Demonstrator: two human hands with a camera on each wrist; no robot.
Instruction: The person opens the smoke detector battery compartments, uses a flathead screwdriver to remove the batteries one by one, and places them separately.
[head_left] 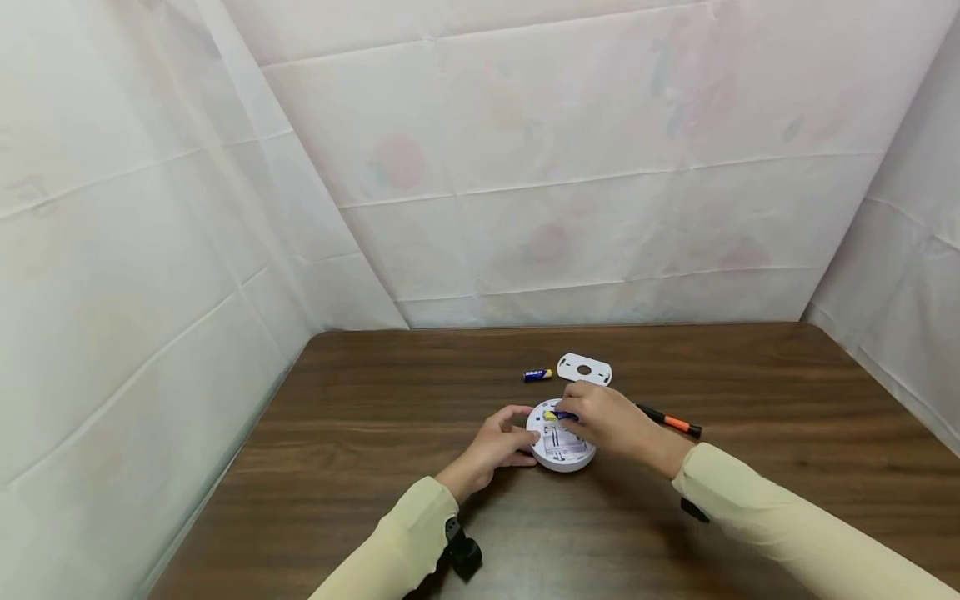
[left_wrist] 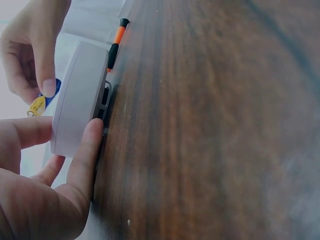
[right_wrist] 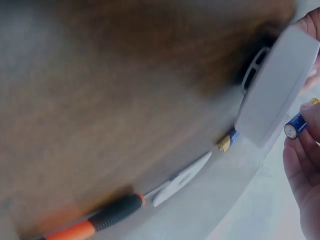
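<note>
The left hand [head_left: 491,450] is steadying a round white detector [head_left: 561,446] that is lying back-side up on the brown table [head_left: 360,417], with thumb and fingers curled against its left rim; in the left wrist view the fingers [left_wrist: 85,150] are pressing on the edge of the white casing [left_wrist: 77,100] right at the tabletop. Over the open back, the right hand [head_left: 607,421] is pinching a blue-and-yellow battery [head_left: 558,415] between thumb and fingertips and holding it at the far edge of the detector's compartment (the right wrist view shows one end of it [right_wrist: 295,126] poking out from the fingers). It looks as though the battery-fitting step is under way, with this cell not yet seated. The next move probably calls for lining the cell up with its slot, matching its polarity, and pressing it down while the left hand is keeping the casing from sliding.

Beyond the detector, a second battery [head_left: 537,375] is lying loose on the table, just beside a white mounting plate [head_left: 584,369]. To the right, an orange-and-black screwdriver [head_left: 671,422] is resting near the right wrist.
</note>
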